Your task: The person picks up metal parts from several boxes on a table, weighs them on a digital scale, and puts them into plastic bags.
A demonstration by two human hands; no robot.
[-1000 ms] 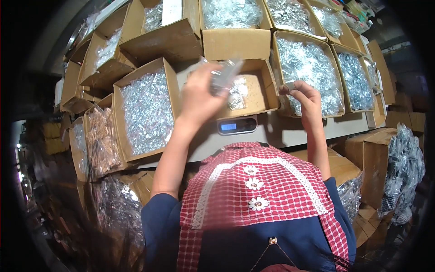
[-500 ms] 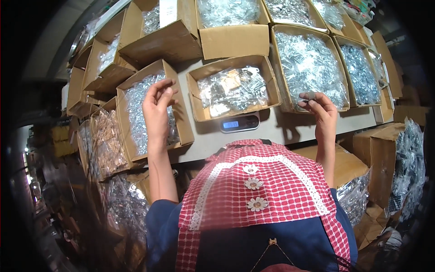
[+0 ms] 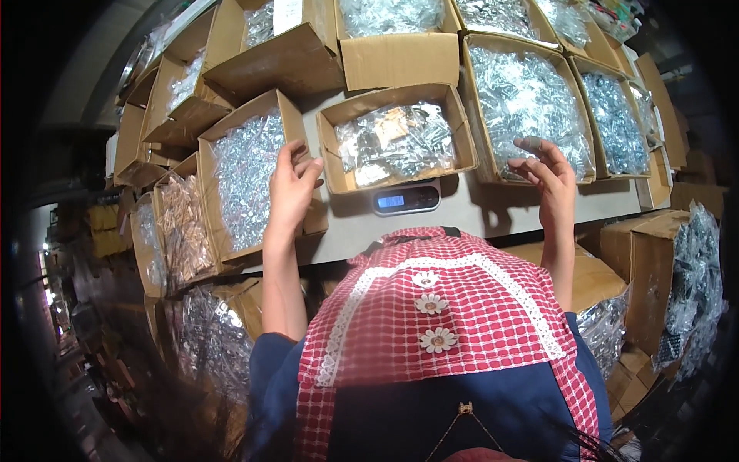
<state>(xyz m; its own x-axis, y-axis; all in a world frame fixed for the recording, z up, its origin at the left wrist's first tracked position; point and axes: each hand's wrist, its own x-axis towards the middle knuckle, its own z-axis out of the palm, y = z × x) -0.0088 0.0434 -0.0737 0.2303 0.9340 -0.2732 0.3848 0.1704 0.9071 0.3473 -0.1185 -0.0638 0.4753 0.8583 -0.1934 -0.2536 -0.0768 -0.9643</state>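
A small cardboard box sits on a digital scale in the middle of the table. Inside it lie clear bags of metal parts and a few brown pieces. My left hand is just left of this box, its fingers curved and apart, holding nothing that I can see. Over the near part of a larger box of clear bags hovers my right hand. Its fingers are spread from the thumb, and a grey wrap covers one fingertip. No part shows between them.
To the left stands a box of small silvery bagged parts, beside bags of brown pieces. More cardboard boxes line the far side. At the right are another bag-filled box and a carton with plastic bags.
My left hand has moved right, from over the silvery parts box to beside the box on the scale. My right hand has shifted slightly, its fingers further apart.
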